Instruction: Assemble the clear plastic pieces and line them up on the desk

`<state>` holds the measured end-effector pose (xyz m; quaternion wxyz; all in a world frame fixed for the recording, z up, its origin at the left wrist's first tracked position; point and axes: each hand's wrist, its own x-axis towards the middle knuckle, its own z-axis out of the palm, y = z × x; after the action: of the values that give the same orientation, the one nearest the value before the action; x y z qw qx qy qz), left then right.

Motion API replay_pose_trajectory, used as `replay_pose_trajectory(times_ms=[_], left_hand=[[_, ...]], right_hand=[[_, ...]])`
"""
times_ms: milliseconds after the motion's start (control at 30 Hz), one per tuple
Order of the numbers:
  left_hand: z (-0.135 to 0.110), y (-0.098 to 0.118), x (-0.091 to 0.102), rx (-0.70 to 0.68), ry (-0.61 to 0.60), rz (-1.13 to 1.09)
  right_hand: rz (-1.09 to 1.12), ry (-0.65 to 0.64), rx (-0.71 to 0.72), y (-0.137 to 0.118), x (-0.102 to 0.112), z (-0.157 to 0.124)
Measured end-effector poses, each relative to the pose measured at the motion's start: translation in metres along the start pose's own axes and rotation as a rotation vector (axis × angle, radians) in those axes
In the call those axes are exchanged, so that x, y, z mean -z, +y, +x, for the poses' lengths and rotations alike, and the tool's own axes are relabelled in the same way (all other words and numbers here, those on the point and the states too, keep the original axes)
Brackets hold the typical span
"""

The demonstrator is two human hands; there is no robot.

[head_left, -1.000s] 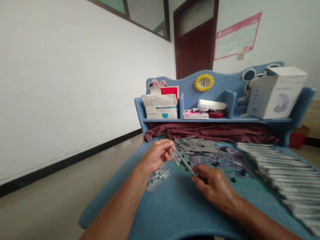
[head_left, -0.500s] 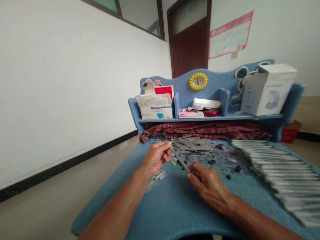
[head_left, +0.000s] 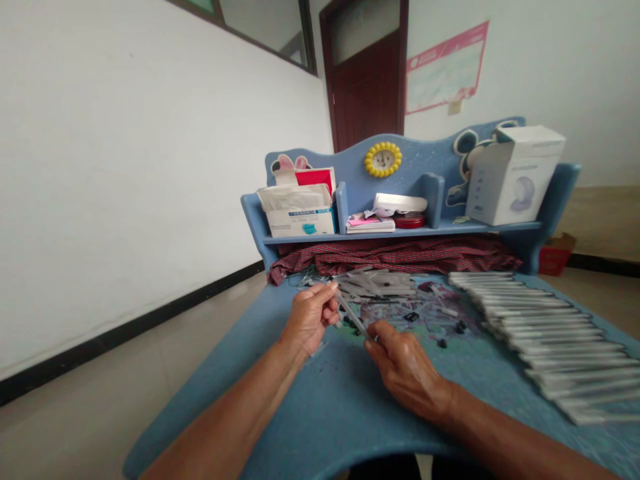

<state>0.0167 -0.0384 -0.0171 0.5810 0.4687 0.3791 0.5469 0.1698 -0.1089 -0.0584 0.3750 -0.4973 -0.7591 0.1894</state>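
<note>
Between my hands, above the desk, slants a translucent pen barrel. My left hand pinches its upper far end between thumb and fingertips. On the lower near end, my right hand has its thumb and forefinger closed. Behind them lies a loose pile of similar clear barrels. Small black pieces like caps or plugs are scattered in front of that pile, among thin clear parts. A few clear bits are partly hidden beneath my left hand.
A long row of pens lies side by side at the right of the blue desk. At the back, a checked cloth lies under a shelf holding a mask box and a white carton.
The view has shifted slightly, so the desk and shelf appear further left. Both hands keep hold of the pen barrel, in nearly the same pose.
</note>
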Motion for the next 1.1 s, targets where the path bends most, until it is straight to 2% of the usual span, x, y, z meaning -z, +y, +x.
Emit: replay_pose_trajectory(times_ms=[600,933,1100], left_hand=[[0.001,-0.002,-0.002,-0.004,-0.002,-0.031],[0.006,0.013,0.015,0.016,-0.049,0.056],[0.007,0.011,0.018,0.005,-0.049,0.102]], right_hand=[[0.166,0.028,-0.038,-0.002,0.002,0.003],[0.136,-0.012,0.020,-0.003,0.002,0.005],[0.113,-0.016,0.031,-0.003,0.004,0.003]])
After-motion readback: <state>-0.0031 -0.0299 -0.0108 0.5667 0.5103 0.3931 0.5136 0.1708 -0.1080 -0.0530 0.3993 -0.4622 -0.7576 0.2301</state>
